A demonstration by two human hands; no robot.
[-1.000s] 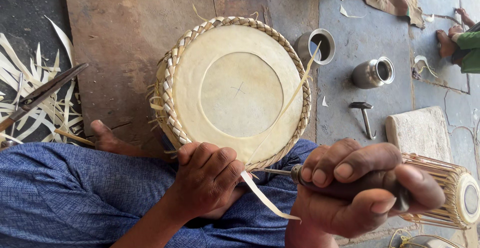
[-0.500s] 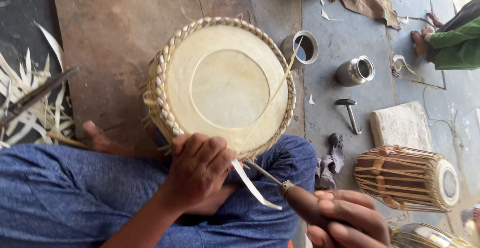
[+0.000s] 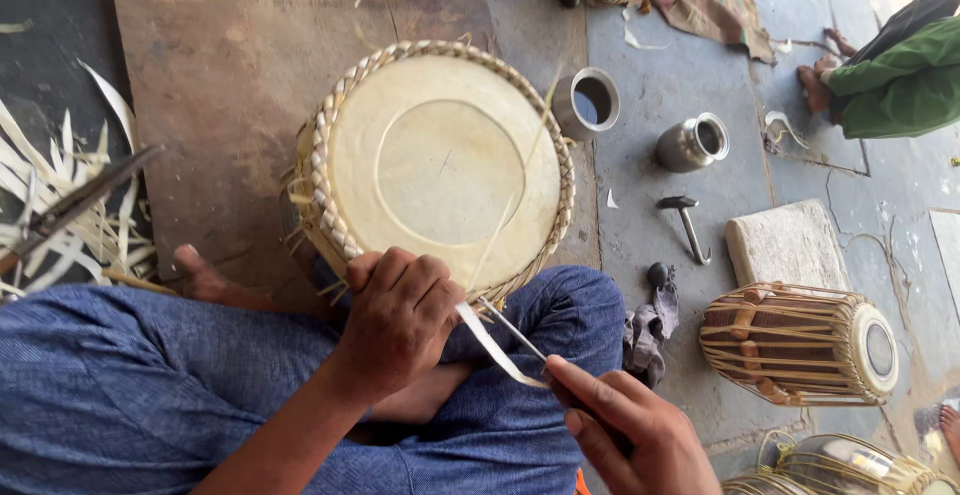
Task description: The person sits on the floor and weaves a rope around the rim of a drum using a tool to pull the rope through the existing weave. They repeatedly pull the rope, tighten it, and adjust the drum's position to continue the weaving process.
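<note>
The drum [image 3: 440,170] is propped between the knees, and its near braided rim is gripped by the closed left hand [image 3: 400,320]. A pale strip [image 3: 495,350] runs diagonally from that rim down to the right hand [image 3: 630,430], which lies just beyond it and is closed around a thin metal tool [image 3: 515,333].

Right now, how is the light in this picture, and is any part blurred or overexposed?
Head view: soft daylight, mild shadows; the drum head is bright yet keeps detail; the top right corner is blown out; both hands, left and right, look reasonably sharp.
</note>
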